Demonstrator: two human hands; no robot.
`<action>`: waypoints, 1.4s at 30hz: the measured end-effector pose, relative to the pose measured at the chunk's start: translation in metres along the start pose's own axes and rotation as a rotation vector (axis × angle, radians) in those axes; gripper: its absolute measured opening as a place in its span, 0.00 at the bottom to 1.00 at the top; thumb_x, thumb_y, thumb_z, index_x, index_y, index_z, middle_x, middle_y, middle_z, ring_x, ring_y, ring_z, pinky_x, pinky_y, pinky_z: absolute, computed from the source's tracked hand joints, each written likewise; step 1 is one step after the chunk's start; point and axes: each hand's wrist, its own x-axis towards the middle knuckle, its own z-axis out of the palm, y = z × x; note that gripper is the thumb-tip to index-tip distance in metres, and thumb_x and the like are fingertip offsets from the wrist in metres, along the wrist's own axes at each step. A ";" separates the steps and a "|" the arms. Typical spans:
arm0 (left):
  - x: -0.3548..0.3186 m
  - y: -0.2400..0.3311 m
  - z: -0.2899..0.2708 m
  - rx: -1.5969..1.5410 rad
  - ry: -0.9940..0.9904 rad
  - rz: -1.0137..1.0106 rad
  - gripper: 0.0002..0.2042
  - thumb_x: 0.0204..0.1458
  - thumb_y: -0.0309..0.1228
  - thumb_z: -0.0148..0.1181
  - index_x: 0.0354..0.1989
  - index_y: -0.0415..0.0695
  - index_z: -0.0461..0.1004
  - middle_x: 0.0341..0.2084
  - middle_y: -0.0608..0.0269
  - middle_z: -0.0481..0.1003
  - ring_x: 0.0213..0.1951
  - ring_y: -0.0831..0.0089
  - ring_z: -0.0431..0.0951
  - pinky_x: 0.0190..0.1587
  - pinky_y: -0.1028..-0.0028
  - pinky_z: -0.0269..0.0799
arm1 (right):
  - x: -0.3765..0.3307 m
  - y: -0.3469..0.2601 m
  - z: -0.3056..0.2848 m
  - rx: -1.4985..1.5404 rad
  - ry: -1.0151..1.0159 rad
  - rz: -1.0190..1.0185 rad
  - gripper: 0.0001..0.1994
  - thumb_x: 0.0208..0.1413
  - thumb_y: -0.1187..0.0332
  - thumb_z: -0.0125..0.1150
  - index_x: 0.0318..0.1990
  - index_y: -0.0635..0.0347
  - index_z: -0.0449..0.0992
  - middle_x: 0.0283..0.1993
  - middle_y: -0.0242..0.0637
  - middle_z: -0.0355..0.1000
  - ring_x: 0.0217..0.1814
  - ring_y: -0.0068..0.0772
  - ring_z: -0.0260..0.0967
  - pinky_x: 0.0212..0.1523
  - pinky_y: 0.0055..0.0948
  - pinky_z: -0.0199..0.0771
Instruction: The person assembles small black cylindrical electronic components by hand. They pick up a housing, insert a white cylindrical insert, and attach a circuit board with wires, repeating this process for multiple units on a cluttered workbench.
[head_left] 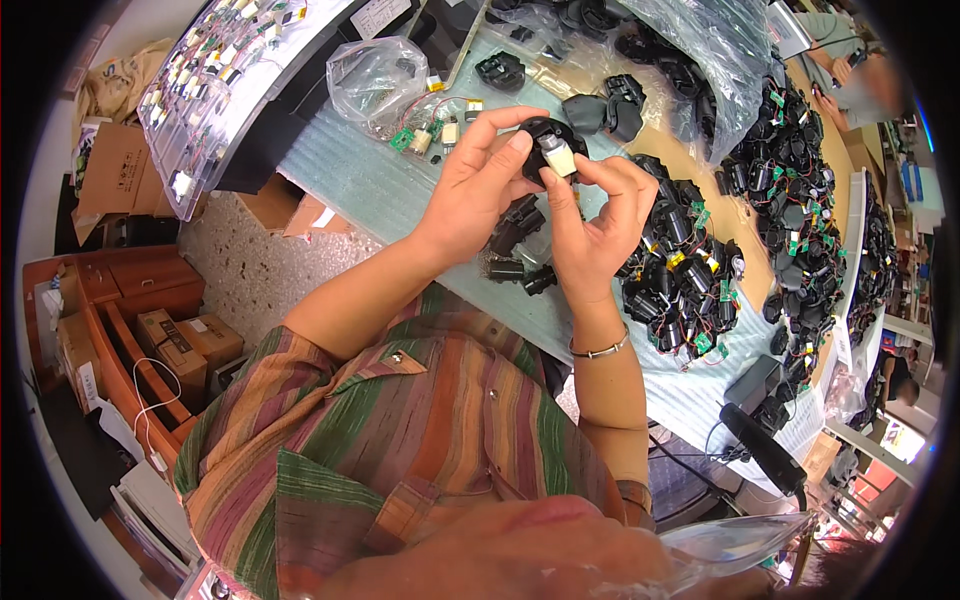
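Note:
Above the table, my left hand (468, 200) grips a rounded black plastic housing (541, 127) by its rim. My right hand (602, 215) pinches a small motor-like part (558, 157), pale yellow with a silvery end, between thumb and fingertips. That part sits against or partly inside the housing; how deep I cannot tell. Beyond my left hand lie a green circuit board (402, 140) with thin wires and several small parts like the held one. Black plastic pieces (518, 222) rest on the table below my hands.
A heap of black housings with wires and green boards (680, 270) covers the table's right. A clear plastic bag (375, 80) and a transparent tray (215, 100) of small wired parts stand at the left. A black cordless-looking tool (762, 445) lies near right. Another person (840, 60) works far right.

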 end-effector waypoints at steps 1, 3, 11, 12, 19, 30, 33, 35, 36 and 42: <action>0.000 -0.002 0.001 0.001 -0.002 0.012 0.15 0.69 0.31 0.42 0.60 0.42 0.63 0.53 0.56 0.71 0.53 0.71 0.74 0.54 0.68 0.74 | 0.000 0.000 0.001 0.003 0.015 0.004 0.16 0.44 0.75 0.75 0.41 0.60 0.78 0.40 0.38 0.68 0.43 0.32 0.64 0.38 0.26 0.67; -0.001 -0.003 0.001 0.011 -0.001 0.022 0.14 0.69 0.31 0.42 0.60 0.43 0.63 0.53 0.56 0.71 0.53 0.71 0.73 0.54 0.69 0.74 | -0.002 0.002 0.002 0.025 0.013 0.013 0.16 0.44 0.75 0.75 0.41 0.60 0.78 0.40 0.38 0.68 0.43 0.32 0.64 0.39 0.26 0.67; -0.002 -0.007 -0.006 0.356 -0.016 0.214 0.18 0.62 0.22 0.54 0.59 0.38 0.62 0.52 0.55 0.72 0.51 0.75 0.74 0.53 0.73 0.73 | 0.003 -0.003 0.000 -0.053 -0.108 -0.011 0.14 0.45 0.75 0.74 0.41 0.60 0.79 0.41 0.38 0.68 0.45 0.34 0.65 0.45 0.29 0.67; 0.000 -0.008 -0.007 0.361 -0.004 0.229 0.18 0.61 0.21 0.54 0.58 0.37 0.62 0.51 0.55 0.73 0.49 0.75 0.75 0.52 0.73 0.74 | 0.006 -0.003 -0.002 -0.048 -0.140 -0.008 0.14 0.45 0.75 0.74 0.41 0.60 0.79 0.41 0.38 0.68 0.45 0.35 0.65 0.45 0.28 0.67; 0.032 0.008 -0.025 0.394 0.003 0.304 0.17 0.58 0.19 0.57 0.55 0.33 0.64 0.44 0.54 0.77 0.43 0.74 0.78 0.46 0.71 0.77 | 0.015 0.018 -0.020 0.284 0.130 0.224 0.14 0.57 0.77 0.65 0.50 0.65 0.74 0.48 0.35 0.65 0.40 0.20 0.65 0.46 0.21 0.69; 0.043 0.015 -0.032 0.341 0.054 0.207 0.16 0.60 0.22 0.56 0.57 0.36 0.66 0.45 0.59 0.77 0.44 0.77 0.77 0.47 0.72 0.78 | 0.015 0.024 -0.016 0.370 0.115 0.311 0.12 0.60 0.74 0.63 0.49 0.64 0.73 0.38 0.29 0.68 0.36 0.17 0.63 0.41 0.19 0.66; 0.041 0.015 -0.033 0.348 0.064 0.193 0.17 0.61 0.22 0.56 0.58 0.36 0.66 0.45 0.59 0.77 0.44 0.77 0.77 0.47 0.72 0.78 | 0.013 0.023 -0.014 0.355 0.060 0.349 0.11 0.59 0.74 0.63 0.48 0.64 0.74 0.38 0.29 0.68 0.36 0.16 0.63 0.42 0.19 0.67; 0.040 0.014 -0.037 0.332 0.079 0.196 0.18 0.61 0.23 0.56 0.59 0.37 0.66 0.45 0.59 0.77 0.44 0.77 0.77 0.47 0.71 0.78 | 0.011 0.025 -0.012 0.323 0.025 0.327 0.11 0.59 0.75 0.63 0.48 0.63 0.75 0.38 0.29 0.68 0.36 0.17 0.64 0.41 0.19 0.67; 0.039 0.014 -0.038 0.321 0.077 0.194 0.18 0.61 0.23 0.56 0.58 0.37 0.66 0.45 0.59 0.76 0.44 0.76 0.77 0.46 0.71 0.78 | 0.010 0.026 -0.011 0.306 0.008 0.316 0.11 0.58 0.75 0.63 0.48 0.63 0.75 0.37 0.30 0.68 0.35 0.17 0.64 0.41 0.19 0.67; 0.035 0.014 -0.039 0.212 0.069 0.154 0.17 0.62 0.26 0.55 0.58 0.38 0.66 0.44 0.59 0.76 0.44 0.75 0.78 0.45 0.70 0.79 | 0.007 0.020 -0.006 0.179 -0.230 0.318 0.11 0.58 0.74 0.62 0.48 0.60 0.76 0.40 0.35 0.73 0.34 0.22 0.69 0.41 0.24 0.70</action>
